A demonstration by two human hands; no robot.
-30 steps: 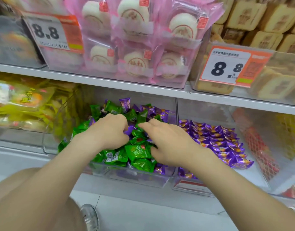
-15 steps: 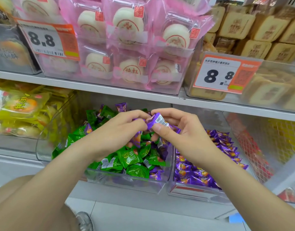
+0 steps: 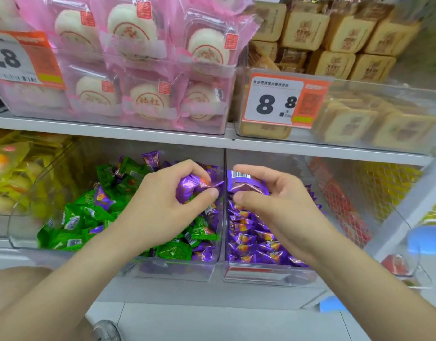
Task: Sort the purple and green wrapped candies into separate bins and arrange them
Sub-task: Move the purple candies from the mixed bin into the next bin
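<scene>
I have a purple candy pinched in my right hand, thumb under it and fingers curled over the top, barcode side up. It sits just past the divider wall, over the far end of the right bin, the one that holds only purple wrappers. My left hand is closed around another purple piece, maybe more than one, right at the 3 o'clock edge of the left bin, touching close to the divider.

The left bin is still mixed: green candies fill most of it, with purple ones showing at 12 o'clock, in the middle, and along the front wall at 5 o'clock.

To do this step well, I judge I should lower the right hand onto the purple rows before opening it, laying the piece flat and in line with its neighbours rather than dropping it, since these slick wrappers will likely slide. The left hand should lift clear over the divider instead of dragging across it, so no green piece gets swept along. I would check the grip for any green caught in the fingers first.
</scene>
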